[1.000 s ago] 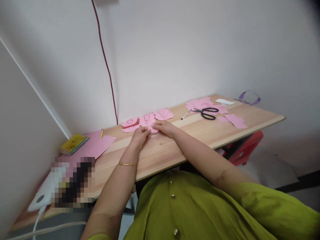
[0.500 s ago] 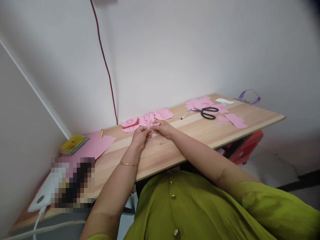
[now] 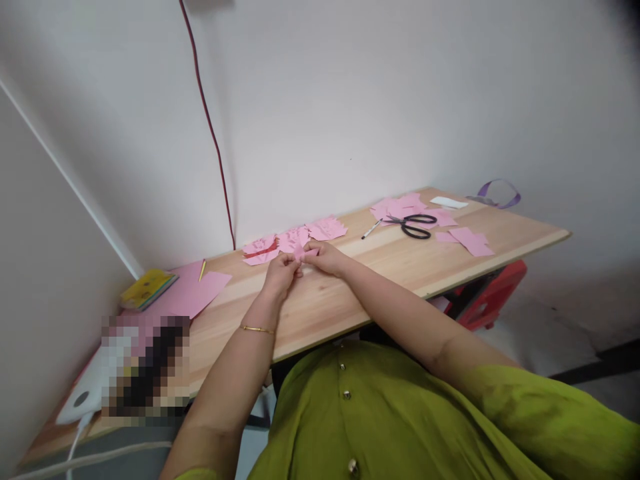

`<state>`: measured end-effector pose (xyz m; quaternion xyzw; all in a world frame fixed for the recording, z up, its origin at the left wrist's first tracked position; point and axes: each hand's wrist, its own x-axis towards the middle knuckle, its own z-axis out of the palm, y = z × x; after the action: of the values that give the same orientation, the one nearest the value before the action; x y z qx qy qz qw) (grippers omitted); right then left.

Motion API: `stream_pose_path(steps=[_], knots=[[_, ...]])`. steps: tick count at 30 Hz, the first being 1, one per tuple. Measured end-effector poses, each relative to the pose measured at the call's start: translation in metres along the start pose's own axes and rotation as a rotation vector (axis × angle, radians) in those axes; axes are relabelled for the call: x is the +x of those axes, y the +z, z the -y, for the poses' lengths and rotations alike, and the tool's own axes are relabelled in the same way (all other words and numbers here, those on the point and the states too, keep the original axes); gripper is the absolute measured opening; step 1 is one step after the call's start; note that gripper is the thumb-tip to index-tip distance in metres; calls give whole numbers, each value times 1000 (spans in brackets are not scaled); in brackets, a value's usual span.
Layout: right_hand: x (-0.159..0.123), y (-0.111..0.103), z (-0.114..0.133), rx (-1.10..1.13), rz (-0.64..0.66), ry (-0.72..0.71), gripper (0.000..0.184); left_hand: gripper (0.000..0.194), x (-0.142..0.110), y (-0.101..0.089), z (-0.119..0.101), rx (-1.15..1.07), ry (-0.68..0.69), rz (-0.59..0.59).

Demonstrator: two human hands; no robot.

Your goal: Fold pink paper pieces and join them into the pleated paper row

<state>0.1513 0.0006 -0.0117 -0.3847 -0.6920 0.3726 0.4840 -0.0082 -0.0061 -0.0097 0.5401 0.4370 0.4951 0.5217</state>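
Note:
Between my fingertips is a small piece of pink paper (image 3: 299, 253), held just above the wooden table (image 3: 320, 313). My left hand (image 3: 283, 272) pinches its left side, and my right hand (image 3: 323, 259) grips the right side with fingers closed. Both hands partly cover the paper. Right behind them lie cut pink paper pieces with jagged edges: one (image 3: 327, 229) to the right, one (image 3: 294, 237) in the middle, and one with a red strip (image 3: 260, 249) to the left.
Black-handled scissors (image 3: 417, 225) and a pen (image 3: 372, 229) lie by a pile of pink paper (image 3: 400, 205) at the right. On the left are pink sheets (image 3: 205, 293), a yellow pack (image 3: 147, 288) and a white device (image 3: 85, 393). A wall rises behind the table.
My fingers have shifted slightly around the pink paper, and less of it shows to the right. Everything else on the table stays in place.

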Motion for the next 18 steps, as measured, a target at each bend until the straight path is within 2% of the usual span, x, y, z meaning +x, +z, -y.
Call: stream_pose_path(steps=[13, 18], knots=[[-5, 0, 12, 74, -17, 39, 22, 21, -3, 2, -12, -80, -98, -6], [-4, 0, 11, 82, -32, 104, 20, 20, -5, 1, -13, -94, -111, 11]])
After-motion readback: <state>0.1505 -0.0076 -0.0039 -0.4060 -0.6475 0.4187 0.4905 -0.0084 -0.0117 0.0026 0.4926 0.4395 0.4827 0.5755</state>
